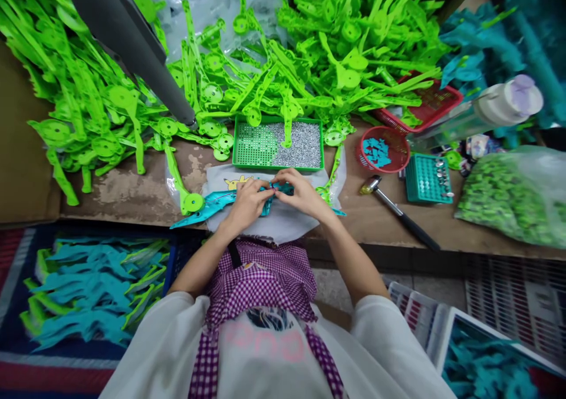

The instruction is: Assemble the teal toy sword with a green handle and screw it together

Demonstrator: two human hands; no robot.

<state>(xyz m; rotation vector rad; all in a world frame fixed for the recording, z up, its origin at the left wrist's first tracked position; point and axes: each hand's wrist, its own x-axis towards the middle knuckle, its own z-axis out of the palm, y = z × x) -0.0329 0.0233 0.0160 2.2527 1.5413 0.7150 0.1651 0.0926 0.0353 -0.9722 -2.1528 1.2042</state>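
A long teal plastic part point(216, 207) lies across a white cloth with a yellow cartoon print point(283, 225) at the table's front edge. My left hand point(253, 200) rests on its middle, fingers pressed together on it. From the right, my right hand point(302, 195) pinches at the same spot, its fingertips meeting those of the left. Anything small between the fingertips is hidden. Bright green plastic arms, one on the left point(177, 178) and one at the right end, lie against the teal part. Just beyond the hands stands a green tray point(236, 145) of small silvery pieces.
Green plastic arms point(349, 63) are heaped along the back. At right are a red basket point(360, 157) of teal bits, a hammer point(404, 219), a teal rack point(424, 181), a bottle point(490, 107) and a bag point(504, 198). A grey post point(132, 45) slants in from upper left.
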